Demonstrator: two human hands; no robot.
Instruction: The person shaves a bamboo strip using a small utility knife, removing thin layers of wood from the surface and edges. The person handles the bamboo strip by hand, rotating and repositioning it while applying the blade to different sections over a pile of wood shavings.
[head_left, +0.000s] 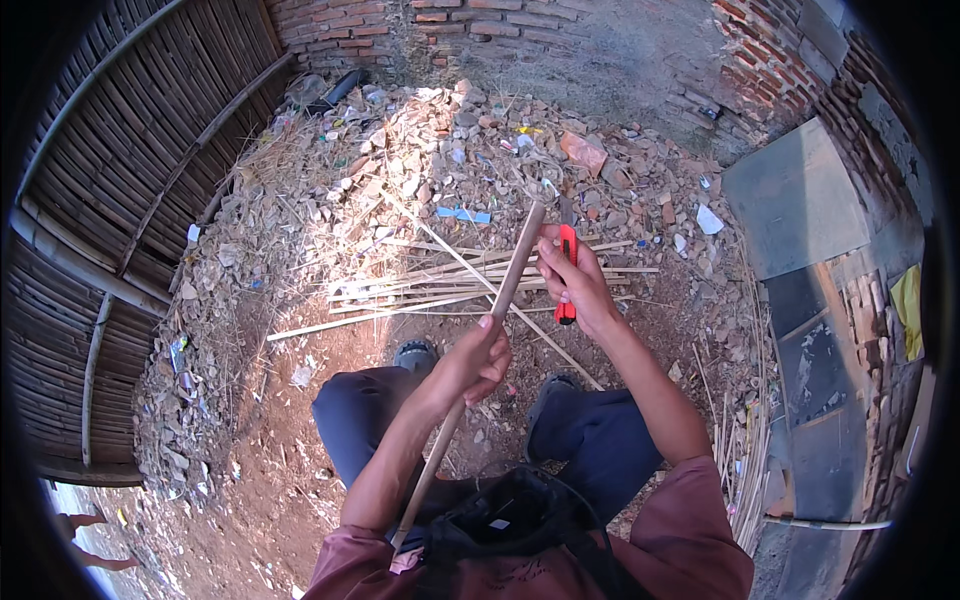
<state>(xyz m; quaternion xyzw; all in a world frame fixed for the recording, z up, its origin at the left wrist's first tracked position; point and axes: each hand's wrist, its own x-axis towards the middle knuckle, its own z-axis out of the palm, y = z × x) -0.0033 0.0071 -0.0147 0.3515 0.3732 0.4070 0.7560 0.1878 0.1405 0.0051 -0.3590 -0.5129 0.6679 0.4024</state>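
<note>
A long brown bamboo strip (517, 263) slants from beside my lap up to the middle of the view. My left hand (470, 362) is closed around it near its middle, thumb lying along the strip. Beside the strip's upper end, my right hand (582, 283) grips a red and black utility knife (567, 245). A grey blade appears to stick up from the knife, pointing away from me. My right fingertips are close to the strip; whether they touch it I cannot tell. On the ground beyond my hands lie several pale split bamboo strips (390, 300), some crossing each other.
Rubble and litter (330, 190) cover the ground up to a brick wall (490, 28). A bamboo slat wall (150, 140) stands at left, grey boards (805, 200) at right. More thin strips (745, 490) lie to my right. Another person's limbs (95, 540) show at lower left.
</note>
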